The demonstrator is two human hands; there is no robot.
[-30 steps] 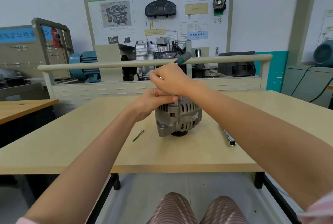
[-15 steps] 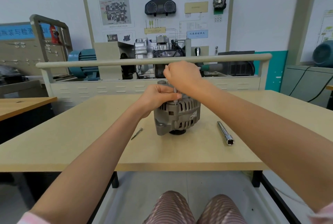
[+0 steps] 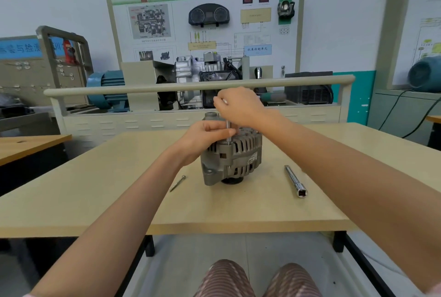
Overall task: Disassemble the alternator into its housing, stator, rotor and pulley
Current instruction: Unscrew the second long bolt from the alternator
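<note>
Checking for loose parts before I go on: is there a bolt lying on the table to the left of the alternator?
Yes, a long bolt lies flat on the table just left of the alternator.

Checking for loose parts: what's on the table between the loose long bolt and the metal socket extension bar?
Head view: only the grey ribbed alternator, standing between them.

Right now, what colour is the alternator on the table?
Grey metal, with a small white label on its side; the alternator shows best in the head view.

table point(image 3: 95, 191) | on it: alternator point(image 3: 232, 156) centre; loose bolt point(image 3: 177, 183) left; socket extension bar point(image 3: 295, 181) right
</note>
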